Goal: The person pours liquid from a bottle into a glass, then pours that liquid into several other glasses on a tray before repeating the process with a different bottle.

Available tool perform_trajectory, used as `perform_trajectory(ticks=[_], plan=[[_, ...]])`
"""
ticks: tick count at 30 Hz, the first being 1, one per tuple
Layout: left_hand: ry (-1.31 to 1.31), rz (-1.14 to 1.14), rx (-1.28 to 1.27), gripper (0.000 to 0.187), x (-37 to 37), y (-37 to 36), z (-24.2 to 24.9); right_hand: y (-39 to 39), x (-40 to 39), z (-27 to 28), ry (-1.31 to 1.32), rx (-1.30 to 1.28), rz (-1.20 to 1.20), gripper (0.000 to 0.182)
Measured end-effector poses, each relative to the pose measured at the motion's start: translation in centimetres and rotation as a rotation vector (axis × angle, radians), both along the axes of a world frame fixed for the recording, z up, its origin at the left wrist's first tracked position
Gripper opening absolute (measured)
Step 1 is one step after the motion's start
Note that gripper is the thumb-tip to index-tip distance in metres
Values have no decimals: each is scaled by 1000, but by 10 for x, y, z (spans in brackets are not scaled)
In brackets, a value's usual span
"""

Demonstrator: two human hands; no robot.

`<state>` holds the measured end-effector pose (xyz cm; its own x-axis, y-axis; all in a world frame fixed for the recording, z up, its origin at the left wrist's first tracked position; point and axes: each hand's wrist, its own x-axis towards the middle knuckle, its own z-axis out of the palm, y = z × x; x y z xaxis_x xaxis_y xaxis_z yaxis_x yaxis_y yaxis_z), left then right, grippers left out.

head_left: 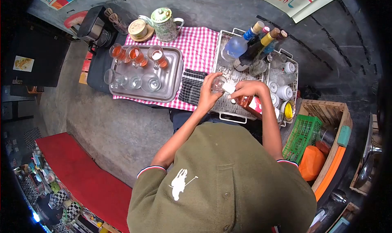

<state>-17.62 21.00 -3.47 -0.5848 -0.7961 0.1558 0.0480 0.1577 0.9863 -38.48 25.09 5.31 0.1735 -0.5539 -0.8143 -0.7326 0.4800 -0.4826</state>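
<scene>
My left hand (208, 96) is wrapped round a small clear glass (218, 83) over the white wire rack. My right hand (251, 88) grips a bottle of red-orange liquid (245, 102) with a red and white label. The bottle lies tilted, its white top (229, 88) right at the glass's rim. To the left, a grey metal tray (174, 71) carries glass mugs in two rows. Three at the back hold red-orange drink, such as this mug (136, 56); three in front look clear, among them this mug (151, 83).
Tall bottles (261, 47) and white-lidded jars (284, 92) stand in the wire rack (232, 117). Behind the tray are a patterned teapot (165, 28) and a coffee maker (96, 28). A wooden crate (338, 110) with a green basket (304, 135) sits at right; a red-topped bench (83, 175) at lower left.
</scene>
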Motion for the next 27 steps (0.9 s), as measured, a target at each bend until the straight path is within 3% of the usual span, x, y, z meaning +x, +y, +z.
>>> perform_trajectory(ticks=[8, 11, 27], plan=[[8, 3, 10, 71, 2, 1, 6, 0, -2, -6, 23, -16, 50, 60], [3, 2, 19, 70, 2, 1, 7, 2, 3, 3, -40, 122, -137, 66], [23, 11, 81, 70, 2, 0, 7, -1, 1, -4, 3, 24, -25, 61]])
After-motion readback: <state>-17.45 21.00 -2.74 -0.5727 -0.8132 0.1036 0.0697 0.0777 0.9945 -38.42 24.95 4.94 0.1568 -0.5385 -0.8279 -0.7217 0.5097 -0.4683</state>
